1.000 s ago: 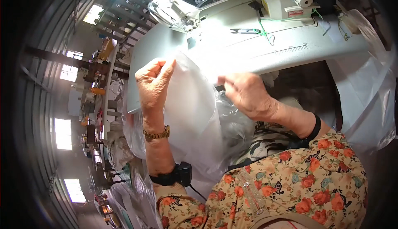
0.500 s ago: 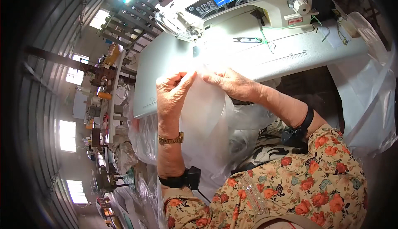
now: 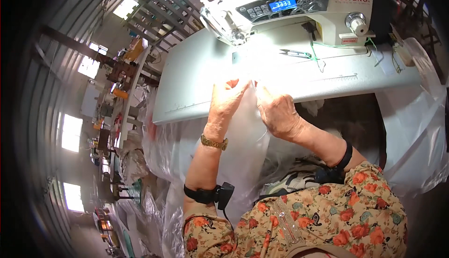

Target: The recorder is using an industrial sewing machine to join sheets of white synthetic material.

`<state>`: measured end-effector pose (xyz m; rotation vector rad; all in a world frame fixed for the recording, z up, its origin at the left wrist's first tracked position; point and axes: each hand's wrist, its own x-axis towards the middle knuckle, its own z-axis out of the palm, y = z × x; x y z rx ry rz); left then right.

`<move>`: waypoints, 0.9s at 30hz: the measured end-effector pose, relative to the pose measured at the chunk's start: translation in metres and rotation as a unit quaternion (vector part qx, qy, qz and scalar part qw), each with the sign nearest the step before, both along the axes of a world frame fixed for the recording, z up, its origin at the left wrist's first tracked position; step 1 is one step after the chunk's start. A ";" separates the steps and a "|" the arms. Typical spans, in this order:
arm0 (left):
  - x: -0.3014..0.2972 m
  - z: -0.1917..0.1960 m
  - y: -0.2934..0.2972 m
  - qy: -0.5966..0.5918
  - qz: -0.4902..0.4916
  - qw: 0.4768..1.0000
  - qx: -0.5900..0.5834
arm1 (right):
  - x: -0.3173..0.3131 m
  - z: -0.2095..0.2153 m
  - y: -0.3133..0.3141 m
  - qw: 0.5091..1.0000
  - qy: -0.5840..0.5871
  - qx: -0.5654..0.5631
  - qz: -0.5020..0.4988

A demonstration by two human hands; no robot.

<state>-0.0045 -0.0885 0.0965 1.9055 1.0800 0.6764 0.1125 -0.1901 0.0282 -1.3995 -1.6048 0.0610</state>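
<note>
both hands, left hand (image 3: 225,106) and right hand (image 3: 277,113), pinch the clear plastic sheet (image 3: 243,150) at the table edge (image 3: 187,113).

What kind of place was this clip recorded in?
Most likely a sewing workshop in a large shed. An industrial sewing machine stands on a pale work table, both hands, left hand and right hand, hold translucent plastic sheet, and more worktables run alongside.

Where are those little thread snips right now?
In the head view the thread snips lie on the white sewing table, just in front of the sewing machine, beyond and to the right of both hands holding the clear plastic sheet.
</note>
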 end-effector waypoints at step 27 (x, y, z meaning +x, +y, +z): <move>-0.009 0.018 0.005 -0.063 -0.139 0.983 0.102 | 0.006 0.001 0.036 0.862 0.466 -0.036 0.195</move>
